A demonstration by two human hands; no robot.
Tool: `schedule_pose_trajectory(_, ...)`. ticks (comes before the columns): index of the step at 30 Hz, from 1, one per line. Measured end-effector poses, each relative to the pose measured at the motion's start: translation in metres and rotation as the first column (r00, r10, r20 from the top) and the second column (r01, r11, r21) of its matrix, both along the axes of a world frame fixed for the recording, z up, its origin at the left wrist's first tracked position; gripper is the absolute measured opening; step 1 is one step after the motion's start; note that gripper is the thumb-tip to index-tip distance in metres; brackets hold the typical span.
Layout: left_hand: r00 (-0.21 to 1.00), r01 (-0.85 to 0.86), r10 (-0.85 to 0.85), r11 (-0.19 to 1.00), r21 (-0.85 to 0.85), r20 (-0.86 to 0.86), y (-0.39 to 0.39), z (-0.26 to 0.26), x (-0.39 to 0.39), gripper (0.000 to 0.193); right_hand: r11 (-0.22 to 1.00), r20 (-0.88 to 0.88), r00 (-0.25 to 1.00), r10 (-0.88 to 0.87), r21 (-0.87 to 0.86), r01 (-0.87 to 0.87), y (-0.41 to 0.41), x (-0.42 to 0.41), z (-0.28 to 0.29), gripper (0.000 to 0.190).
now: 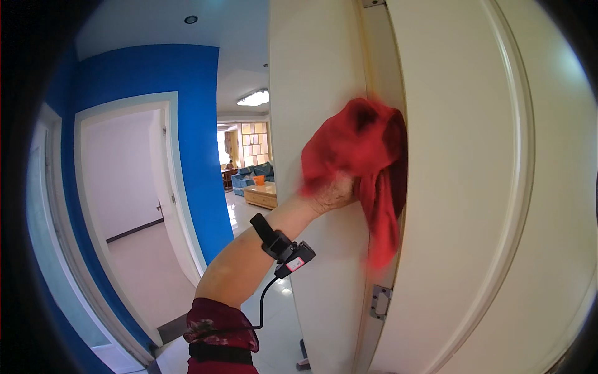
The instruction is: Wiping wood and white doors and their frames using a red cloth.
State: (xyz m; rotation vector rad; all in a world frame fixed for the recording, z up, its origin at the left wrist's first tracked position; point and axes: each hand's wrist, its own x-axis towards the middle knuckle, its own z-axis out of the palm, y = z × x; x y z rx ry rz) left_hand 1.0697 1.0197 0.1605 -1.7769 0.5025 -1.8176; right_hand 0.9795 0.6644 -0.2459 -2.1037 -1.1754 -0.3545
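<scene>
My left hand (340, 189) reaches up from the lower left and holds a red cloth (348, 145) against the narrow edge of a cream door frame (380, 61). The cloth is motion-blurred and hides my fingers. One end of it hangs below the wrist along the frame. Beneath the cloth, a metal plate (380, 301) with screws is set into that same narrow edge. A black strap with a small device (295, 262) and cable sits around my forearm. My right hand is out of view.
A cream door panel (448, 187) with raised moulding fills the right side. On the left, a white door (175, 201) stands ajar in a blue wall (198, 140). Farther back are a wooden coffee table (261, 196), an orange bucket (259, 180) and a blue sofa (243, 182).
</scene>
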Motion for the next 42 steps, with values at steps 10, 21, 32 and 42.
schedule_pose_trajectory(10, 0.955, -0.076, -0.099, 0.832, -0.549, -0.281, 0.022, 0.181, -0.032, 0.052, 0.909, 0.577, 0.704, -0.414, 0.296, 0.292, -0.012, 0.005, 0.110, 0.028)
schedule_pose_trajectory(21, 0.997, 0.061, -0.014, 0.729, -0.682, 0.075, 0.033, 0.147, -0.035, 0.052, 0.955, 0.533, 0.794, -0.294, 0.197, 0.221, -0.019, -0.006, 0.087, 0.025)
schedule_pose_trajectory(32, 0.997, -0.077, 0.076, 0.996, 0.050, 0.020, -0.019, -0.131, -0.030, 0.054, 0.946, 0.510, 0.797, -0.323, 0.187, 0.263, 0.002, -0.005, 0.088, 0.026)
schedule_pose_trajectory(42, 0.924, -0.084, 0.111, 0.992, 0.091, -0.365, -0.011, -0.197, -0.064, 0.062, 0.967, 0.470, 0.845, -0.254, 0.143, 0.211, -0.010, -0.012, 0.047, 0.025)
